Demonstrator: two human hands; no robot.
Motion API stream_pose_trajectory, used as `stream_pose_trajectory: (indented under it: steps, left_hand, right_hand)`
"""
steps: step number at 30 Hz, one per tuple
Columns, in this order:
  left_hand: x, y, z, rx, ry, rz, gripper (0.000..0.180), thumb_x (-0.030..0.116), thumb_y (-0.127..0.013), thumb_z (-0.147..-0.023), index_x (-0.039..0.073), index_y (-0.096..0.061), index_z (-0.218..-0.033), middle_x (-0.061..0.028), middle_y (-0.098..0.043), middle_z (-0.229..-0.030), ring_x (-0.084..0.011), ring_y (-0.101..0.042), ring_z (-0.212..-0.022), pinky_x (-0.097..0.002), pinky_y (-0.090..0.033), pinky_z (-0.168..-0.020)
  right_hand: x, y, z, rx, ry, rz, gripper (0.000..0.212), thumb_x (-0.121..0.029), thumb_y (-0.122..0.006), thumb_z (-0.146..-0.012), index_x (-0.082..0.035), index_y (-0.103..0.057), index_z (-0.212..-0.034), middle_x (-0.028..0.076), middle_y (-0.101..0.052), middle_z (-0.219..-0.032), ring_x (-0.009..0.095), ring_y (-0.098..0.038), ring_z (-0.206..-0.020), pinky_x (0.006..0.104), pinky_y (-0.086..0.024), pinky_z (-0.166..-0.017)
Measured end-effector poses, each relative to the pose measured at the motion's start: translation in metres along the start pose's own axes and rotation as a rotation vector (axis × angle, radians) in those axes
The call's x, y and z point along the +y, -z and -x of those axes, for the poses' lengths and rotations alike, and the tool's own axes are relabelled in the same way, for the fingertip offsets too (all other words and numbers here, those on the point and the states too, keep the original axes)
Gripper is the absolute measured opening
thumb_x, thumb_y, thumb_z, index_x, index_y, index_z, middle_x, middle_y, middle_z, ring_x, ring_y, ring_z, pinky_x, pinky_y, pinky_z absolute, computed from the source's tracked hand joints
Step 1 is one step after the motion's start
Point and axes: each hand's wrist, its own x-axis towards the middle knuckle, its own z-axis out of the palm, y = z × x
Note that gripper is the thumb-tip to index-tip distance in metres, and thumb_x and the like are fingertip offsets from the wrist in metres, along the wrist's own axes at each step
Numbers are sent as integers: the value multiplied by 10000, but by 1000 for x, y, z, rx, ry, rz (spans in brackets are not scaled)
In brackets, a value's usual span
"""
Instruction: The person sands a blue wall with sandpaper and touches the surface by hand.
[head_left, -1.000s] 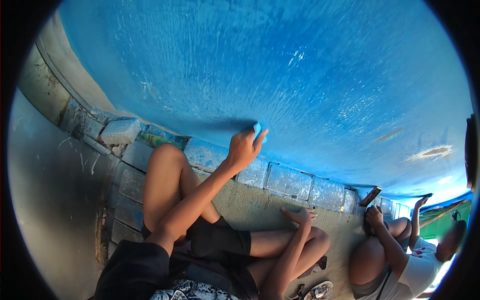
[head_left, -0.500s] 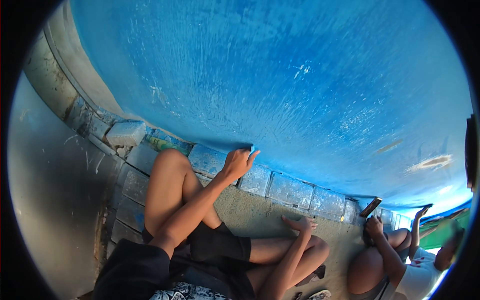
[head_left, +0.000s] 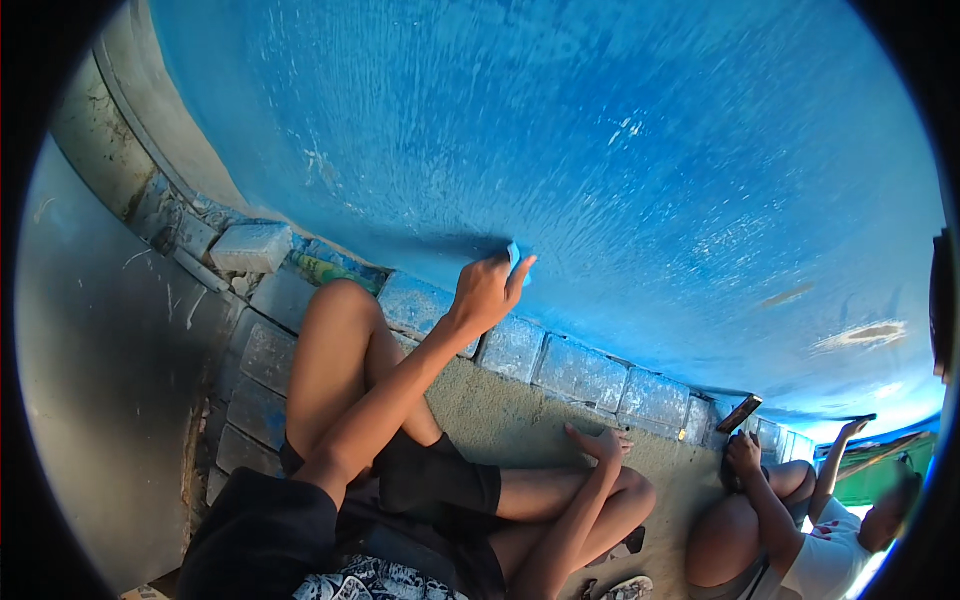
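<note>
A thin light-blue piece [head_left: 514,256], which looks like a folded sheet, is pinched in my left hand [head_left: 484,292]. The hand is up against the lower part of the blue wall [head_left: 480,140], its thumb on the right side of the piece. Fine pale streaks and a few white chipped spots mark the paint. My right hand [head_left: 603,444] rests by my bent right knee, fingers loosely stretched and nothing in them.
Grey blocks [head_left: 580,377] line the wall's foot, one loose block [head_left: 251,247] among them at left. A grey metal panel [head_left: 110,380] stands left. At right a seated person [head_left: 830,550] works on the wall with a flat tool [head_left: 860,418]; a dark-handled item [head_left: 740,413] leans nearby.
My left hand has moved up the wall with the light-blue piece, and more of the piece shows. My right hand has stayed by the knee. The other person's raised hand has shifted slightly right.
</note>
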Motion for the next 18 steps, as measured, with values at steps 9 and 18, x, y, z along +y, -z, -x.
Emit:
stream_pose_trajectory:
  steps: [9, 18]
  left_hand:
    - [-18, 2, 25, -270, 186, -175, 308, 216, -581, -965, 4, -629, -748, -164, -620, -611, -347, -612, -531, -404, -443, -471]
    - [-44, 2, 35, -52, 33, -151, 321, 214, -545, -985, 19, -592, -734, -112, -566, -549, -282, -534, -435, -361, -407, -420]
  right_hand:
    - [-5, 1, -1, -27, 10, 32, 1538, -826, -747, -463, 226, -143, -1407, 427, -82, -1493, 529, -57, -1425, 543, -190, -1160]
    - [-17, 5, -1, -50, 32, 51, 1536, -822, -751, -463, 227, -143, -1406, 433, -79, -1490, 529, -56, -1425, 543, -197, -1158]
